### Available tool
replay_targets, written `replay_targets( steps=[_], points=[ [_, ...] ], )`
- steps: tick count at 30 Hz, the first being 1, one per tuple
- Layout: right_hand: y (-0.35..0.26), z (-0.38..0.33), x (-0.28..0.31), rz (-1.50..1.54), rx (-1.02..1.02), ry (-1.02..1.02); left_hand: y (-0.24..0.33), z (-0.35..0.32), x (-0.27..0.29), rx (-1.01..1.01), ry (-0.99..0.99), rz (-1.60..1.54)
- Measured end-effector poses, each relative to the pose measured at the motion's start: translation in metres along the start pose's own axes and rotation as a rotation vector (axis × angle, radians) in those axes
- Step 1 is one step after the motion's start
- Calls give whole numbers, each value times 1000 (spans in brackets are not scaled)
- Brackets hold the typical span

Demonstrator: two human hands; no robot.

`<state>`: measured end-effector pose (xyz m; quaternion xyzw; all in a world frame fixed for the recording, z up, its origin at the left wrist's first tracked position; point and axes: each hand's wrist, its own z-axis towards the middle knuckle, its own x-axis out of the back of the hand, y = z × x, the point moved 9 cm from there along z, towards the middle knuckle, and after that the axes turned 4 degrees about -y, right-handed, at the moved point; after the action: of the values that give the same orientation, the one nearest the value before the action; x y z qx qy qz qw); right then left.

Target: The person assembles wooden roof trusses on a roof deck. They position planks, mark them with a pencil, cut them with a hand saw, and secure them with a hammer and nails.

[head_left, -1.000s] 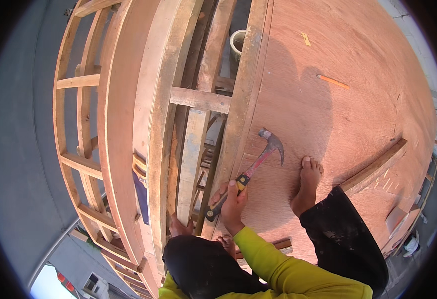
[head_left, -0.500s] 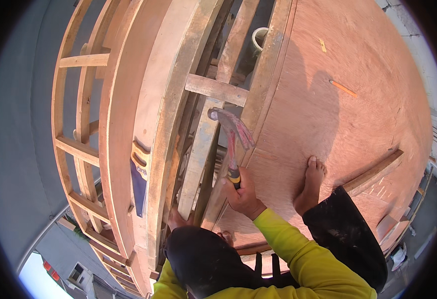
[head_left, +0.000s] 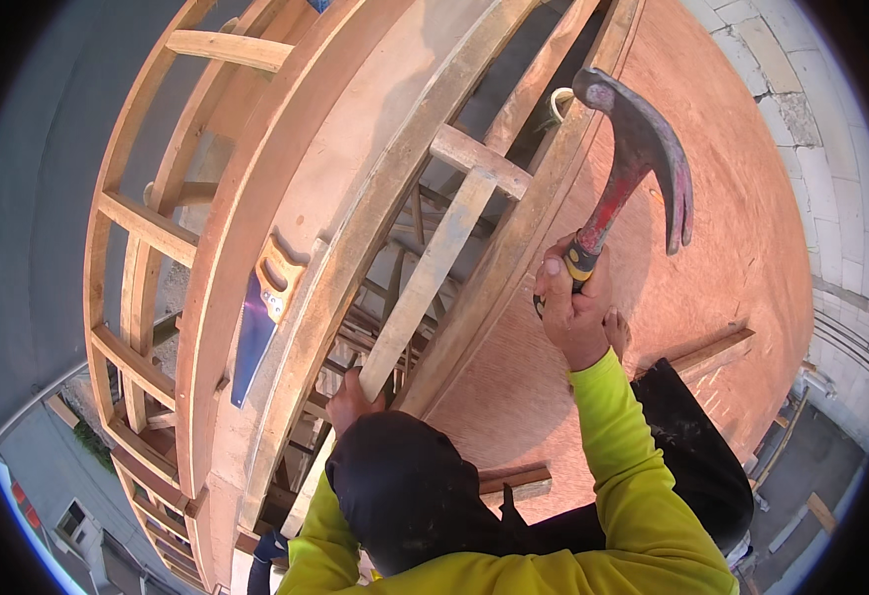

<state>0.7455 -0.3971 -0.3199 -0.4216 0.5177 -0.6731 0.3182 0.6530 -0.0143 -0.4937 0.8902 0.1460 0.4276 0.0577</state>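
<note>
My right hand [head_left: 575, 309] is wrapped round the black and yellow grip of a claw hammer [head_left: 621, 188]. Its worn red-and-grey head is raised above the plywood, with the claw curving to the right. Down at the left, my left hand [head_left: 352, 400] closes on the near end of a pale wooden strip [head_left: 433, 273], partly hidden by my knee. This strip slants across the gap between two long beams. Its far end meets a short wooden crosspiece [head_left: 479, 159], though whether it lies on or against it I cannot tell.
A handsaw [head_left: 254, 332] with a wooden handle lies on the ledge left of the gap. Slatted framing [head_left: 147, 228] curves along the far left. The reddish plywood [head_left: 514, 397] spreads to the right, bearing a short timber [head_left: 714, 349]. A pale round pipe end [head_left: 560, 102] shows in the gap.
My right hand has lifted the hammer up and to the right, away from the wooden strip. My left hand still grips the strip's near end. The whole view has shifted somewhat.
</note>
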Motion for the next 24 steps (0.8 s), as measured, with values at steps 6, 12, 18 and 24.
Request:
replay_targets(
  steps=[6, 12, 18, 24],
  points=[
    [113, -14, 20, -517, -292, -396, 7, 2, -9, -50, -23, -26],
    [-17, 22, -10, -58, 19, -85, 3, -8, 2, -70, 117, 12],
    [134, -10, 21, -631, -311, -389, 19, 10, -18, -171, 56, -60],
    [17, 11, 3, -2, -69, -26, 3, 2, -11, -171, 104, -39]
  ],
)
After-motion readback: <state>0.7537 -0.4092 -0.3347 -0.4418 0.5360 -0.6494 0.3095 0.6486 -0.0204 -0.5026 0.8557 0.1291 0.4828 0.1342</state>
